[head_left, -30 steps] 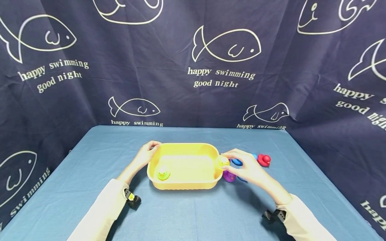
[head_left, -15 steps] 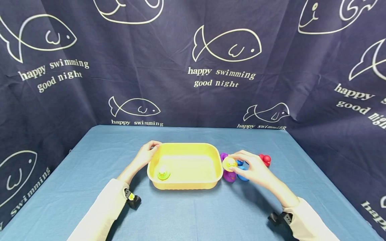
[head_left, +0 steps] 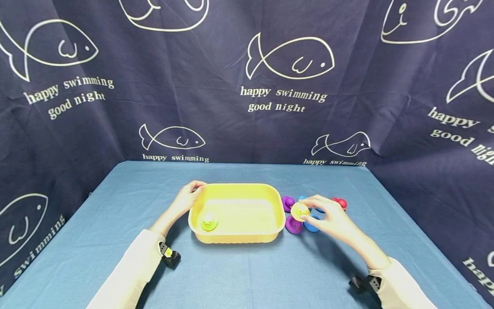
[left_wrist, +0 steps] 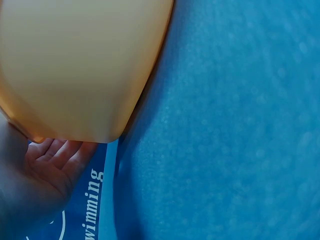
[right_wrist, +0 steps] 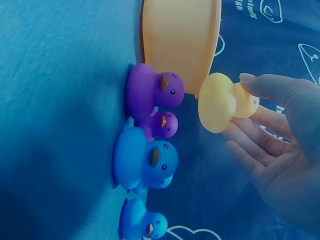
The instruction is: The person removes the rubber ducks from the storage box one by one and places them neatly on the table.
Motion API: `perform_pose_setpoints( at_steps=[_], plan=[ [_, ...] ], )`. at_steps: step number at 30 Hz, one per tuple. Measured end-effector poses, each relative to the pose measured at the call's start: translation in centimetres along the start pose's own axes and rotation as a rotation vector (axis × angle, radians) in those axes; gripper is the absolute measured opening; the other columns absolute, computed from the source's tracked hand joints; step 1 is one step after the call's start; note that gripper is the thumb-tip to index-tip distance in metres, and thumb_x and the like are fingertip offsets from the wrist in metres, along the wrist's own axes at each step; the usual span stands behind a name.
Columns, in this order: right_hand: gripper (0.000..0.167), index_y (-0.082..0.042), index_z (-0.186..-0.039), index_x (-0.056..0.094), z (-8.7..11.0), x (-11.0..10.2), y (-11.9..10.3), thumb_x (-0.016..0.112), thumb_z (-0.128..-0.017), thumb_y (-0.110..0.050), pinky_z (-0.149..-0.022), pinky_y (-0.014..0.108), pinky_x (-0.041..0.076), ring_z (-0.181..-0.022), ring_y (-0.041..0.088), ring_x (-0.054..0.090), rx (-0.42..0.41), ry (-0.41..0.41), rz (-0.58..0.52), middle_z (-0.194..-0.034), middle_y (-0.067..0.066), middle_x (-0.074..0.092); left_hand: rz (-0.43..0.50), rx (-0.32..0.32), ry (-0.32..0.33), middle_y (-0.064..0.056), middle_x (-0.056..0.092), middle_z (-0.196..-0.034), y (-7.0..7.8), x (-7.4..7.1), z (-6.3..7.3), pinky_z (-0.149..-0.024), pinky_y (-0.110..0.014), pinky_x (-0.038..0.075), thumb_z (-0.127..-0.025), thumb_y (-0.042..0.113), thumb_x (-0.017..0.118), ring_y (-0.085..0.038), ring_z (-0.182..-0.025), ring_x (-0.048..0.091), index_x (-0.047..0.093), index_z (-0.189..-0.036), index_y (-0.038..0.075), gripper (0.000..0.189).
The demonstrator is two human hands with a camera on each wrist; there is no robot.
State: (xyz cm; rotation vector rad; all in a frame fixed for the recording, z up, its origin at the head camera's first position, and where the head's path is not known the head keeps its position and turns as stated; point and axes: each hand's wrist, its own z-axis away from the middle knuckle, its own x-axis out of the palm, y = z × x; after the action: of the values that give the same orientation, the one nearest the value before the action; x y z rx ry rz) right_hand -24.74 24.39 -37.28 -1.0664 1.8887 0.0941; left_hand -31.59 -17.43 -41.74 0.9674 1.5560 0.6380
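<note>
A yellow rubber duck (head_left: pixel 299 211) is pinched between the thumb and fingers of my right hand (head_left: pixel 328 214). In the right wrist view the duck (right_wrist: pixel 217 102) is held up off the table, above a row of purple and blue ducks. My left hand (head_left: pixel 186 198) grips the far left corner of a yellow plastic basin (head_left: pixel 239 238). In the left wrist view the fingers (left_wrist: pixel 65 156) of that hand lie against the far side of the basin's wall (left_wrist: pixel 85 65). A green duck (head_left: pixel 209 222) sits inside, at the basin's near left.
Right of the basin stand a large purple duck (right_wrist: pixel 142 95), a small purple duck (right_wrist: pixel 162 125) and several blue ducks (right_wrist: pixel 137 157). A red duck (head_left: pixel 340 203) is partly hidden behind my right hand. Blue cloth (head_left: pixel 239 274) covers the table; a dark fish-print curtain (head_left: pixel 216 107) hangs behind.
My right hand has carried the yellow duck rightward, from the basin's right rim to over the purple and blue ducks. My left hand and the basin have stayed in place.
</note>
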Motion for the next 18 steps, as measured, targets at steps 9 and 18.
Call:
perform_pose_setpoints(
  at_steps=[9,18],
  plan=[
    [0.039,-0.006,-0.105,0.069,0.8,-0.4,0.9,0.080,-0.068,-0.006,-0.083,0.006,0.041,-0.087,0.012,0.063,-0.007,0.015,0.017,-0.097,-0.002,0.068,-0.004,-0.006,-0.001,-0.017,0.063,-0.110,0.1,0.0,0.1,-0.080,-0.029,0.046,-0.098,0.017,0.048,-0.024,-0.096,0.057,0.060,-0.113,0.000,0.026],
    [0.038,-0.005,-0.104,0.068,1.6,-0.9,1.6,0.079,-0.068,-0.001,-0.084,0.006,0.040,-0.088,0.011,0.062,-0.039,0.036,0.020,-0.097,-0.001,0.069,0.001,-0.015,-0.003,-0.017,0.062,-0.110,0.1,0.1,0.0,-0.080,-0.029,0.046,-0.098,0.017,0.048,-0.024,-0.096,0.057,0.060,-0.114,0.000,0.026]
  ],
)
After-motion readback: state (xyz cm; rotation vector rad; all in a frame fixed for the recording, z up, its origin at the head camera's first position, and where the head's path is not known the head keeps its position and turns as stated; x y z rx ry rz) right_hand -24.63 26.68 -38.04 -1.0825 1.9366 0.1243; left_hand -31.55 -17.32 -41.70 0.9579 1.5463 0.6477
